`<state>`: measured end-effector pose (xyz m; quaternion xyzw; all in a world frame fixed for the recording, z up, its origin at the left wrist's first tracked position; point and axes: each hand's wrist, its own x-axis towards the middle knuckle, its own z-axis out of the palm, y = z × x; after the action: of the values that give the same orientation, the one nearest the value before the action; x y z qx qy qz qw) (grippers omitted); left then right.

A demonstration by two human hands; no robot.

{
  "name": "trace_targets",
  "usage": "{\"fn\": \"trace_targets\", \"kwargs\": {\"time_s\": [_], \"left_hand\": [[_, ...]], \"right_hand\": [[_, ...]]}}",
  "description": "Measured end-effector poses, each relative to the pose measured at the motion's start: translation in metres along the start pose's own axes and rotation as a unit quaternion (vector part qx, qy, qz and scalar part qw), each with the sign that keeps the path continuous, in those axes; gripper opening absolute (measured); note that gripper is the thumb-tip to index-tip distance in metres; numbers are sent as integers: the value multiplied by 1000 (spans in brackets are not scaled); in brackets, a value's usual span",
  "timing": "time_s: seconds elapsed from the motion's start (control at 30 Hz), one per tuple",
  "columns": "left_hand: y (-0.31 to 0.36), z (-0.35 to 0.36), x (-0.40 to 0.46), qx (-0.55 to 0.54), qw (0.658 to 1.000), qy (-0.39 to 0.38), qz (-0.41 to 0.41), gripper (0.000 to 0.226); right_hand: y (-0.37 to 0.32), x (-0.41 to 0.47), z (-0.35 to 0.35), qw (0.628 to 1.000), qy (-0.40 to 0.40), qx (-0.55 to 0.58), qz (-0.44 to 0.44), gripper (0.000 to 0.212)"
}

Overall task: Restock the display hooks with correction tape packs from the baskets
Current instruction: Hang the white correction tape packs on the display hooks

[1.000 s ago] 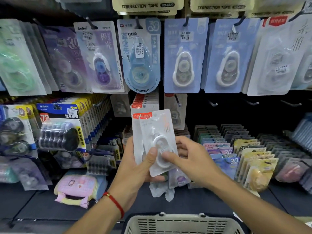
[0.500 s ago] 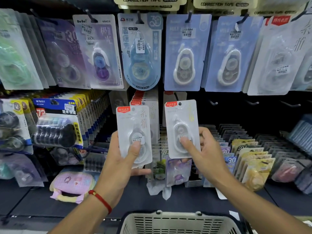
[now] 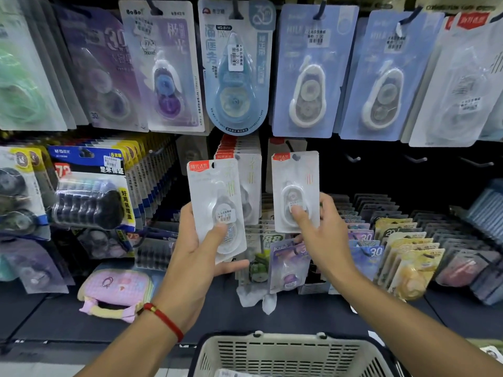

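Head view of a stationery display. The left hand is grasping a white correction tape pack with a red corner label, thumb pressing on the blister front and fingers lying behind the card; the pack is tilting slightly leftward. The right hand is gripping a second matching pack, thumb on the blister, and is holding it upright with its hang hole just below a dark display hook; whether hole and hook are touching cannot be told. Between the two hands, a row of identical packs is hanging on the neighbouring hook. Further right, empty hooks are projecting from the dark back panel. Above, larger blue-carded correction tapes are hanging in a row. A red cord bracelet is circling the left wrist. A beige slotted basket is sitting at the bottom edge, directly beneath the hands.
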<state>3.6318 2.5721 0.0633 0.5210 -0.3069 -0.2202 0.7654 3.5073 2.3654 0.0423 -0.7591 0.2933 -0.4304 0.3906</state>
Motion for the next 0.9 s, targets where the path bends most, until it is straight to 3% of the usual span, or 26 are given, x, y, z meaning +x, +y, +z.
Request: {"fn": "trace_targets", "kwargs": {"time_s": [0.1,0.27,0.43,0.57,0.63,0.7,0.9], "left_hand": [[-2,0,1,22,1000,-15,15,40],[-9,5,1,58,997,-37,28,39],[-13,12,-1,64,997,-49,-1,37],[-11,17,-3,40,997,-56,-31,31],[-8,21,-4,37,996,-65,-40,33],[-6,26,-6,30,995,-77,-51,35],[-7,36,-8,39,993,-85,-69,32]], "right_hand": [[7,34,20,998,7,-65,5,49],[11,87,45,988,13,-139,60,49],[7,81,38,978,-25,-174,110,60],[-14,33,9,996,-83,-40,20,19],[-32,4,-7,983,-176,51,-11,22],[-44,-18,-16,968,-239,73,-25,25],[-38,-30,-23,971,-211,113,-5,20]]}}
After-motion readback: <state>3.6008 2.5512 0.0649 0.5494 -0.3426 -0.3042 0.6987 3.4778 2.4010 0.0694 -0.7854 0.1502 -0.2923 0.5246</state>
